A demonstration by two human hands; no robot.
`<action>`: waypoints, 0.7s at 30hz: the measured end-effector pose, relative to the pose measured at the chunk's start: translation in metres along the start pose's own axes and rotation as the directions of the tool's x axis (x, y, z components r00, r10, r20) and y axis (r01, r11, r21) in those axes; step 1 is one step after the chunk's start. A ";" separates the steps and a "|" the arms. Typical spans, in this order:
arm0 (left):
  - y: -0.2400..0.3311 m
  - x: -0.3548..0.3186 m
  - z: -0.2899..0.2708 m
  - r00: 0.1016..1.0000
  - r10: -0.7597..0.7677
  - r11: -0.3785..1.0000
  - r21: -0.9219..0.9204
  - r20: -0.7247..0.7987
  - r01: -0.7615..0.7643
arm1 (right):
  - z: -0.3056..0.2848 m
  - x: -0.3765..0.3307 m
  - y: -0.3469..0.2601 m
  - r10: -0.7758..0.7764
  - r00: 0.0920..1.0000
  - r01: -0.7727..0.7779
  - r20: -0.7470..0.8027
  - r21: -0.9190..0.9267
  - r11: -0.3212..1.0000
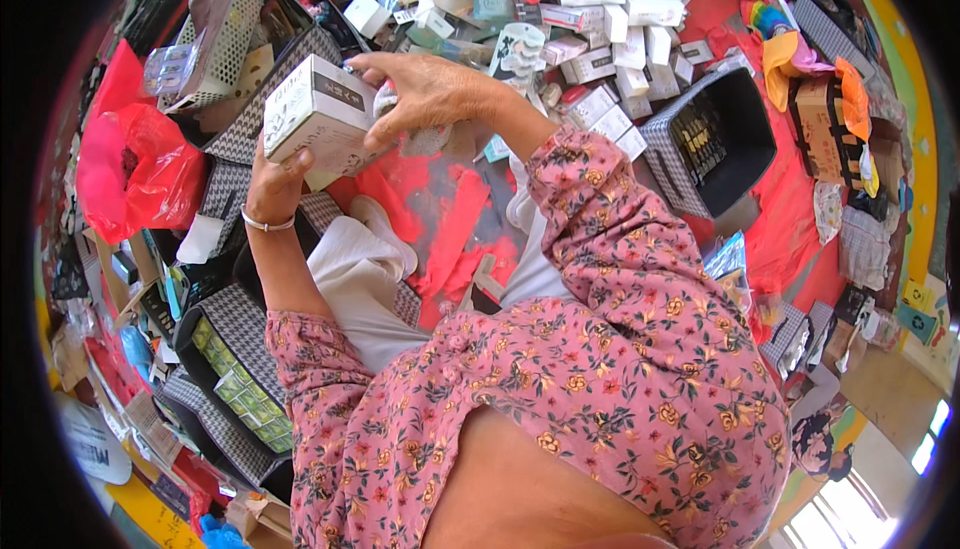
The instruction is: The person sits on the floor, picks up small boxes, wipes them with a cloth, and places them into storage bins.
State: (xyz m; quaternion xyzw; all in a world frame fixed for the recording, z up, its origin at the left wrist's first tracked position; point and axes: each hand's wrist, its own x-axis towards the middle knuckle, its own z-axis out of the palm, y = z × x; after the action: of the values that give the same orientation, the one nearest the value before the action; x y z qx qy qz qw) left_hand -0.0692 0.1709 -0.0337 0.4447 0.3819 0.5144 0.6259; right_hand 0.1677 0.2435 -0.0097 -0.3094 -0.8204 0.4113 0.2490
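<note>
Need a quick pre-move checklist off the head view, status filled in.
1. Left grip on the box: ok. The left hand holds the white box, thumb on its near side.
2. Right grip: cannot tell. The right hand is at the box's right side, but its own fingers hide the contact.
3. Box contents: cannot tell. Its inside does not show.
4. Patterned bin on the right uncovered: ok. Its mouth is open.
5. Floor between the legs clear: not ok. Torn red sheeting lies there.
6. Small white boxes ahead in order: not ok. They are heaped at mixed angles.
</note>
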 end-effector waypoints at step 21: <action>0.005 0.031 0.062 0.901 0.204 0.916 0.400 -0.382 -0.038 | 0.064 0.000 -0.029 0.349 0.816 -0.367 -0.461 0.055 0.929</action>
State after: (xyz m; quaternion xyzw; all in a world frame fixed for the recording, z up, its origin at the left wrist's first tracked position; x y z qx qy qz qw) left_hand -0.0074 0.1916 -0.0099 0.4618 0.5702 0.5511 0.3973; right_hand 0.1163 0.1961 -0.0200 -0.5515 -0.6717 0.3498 0.3499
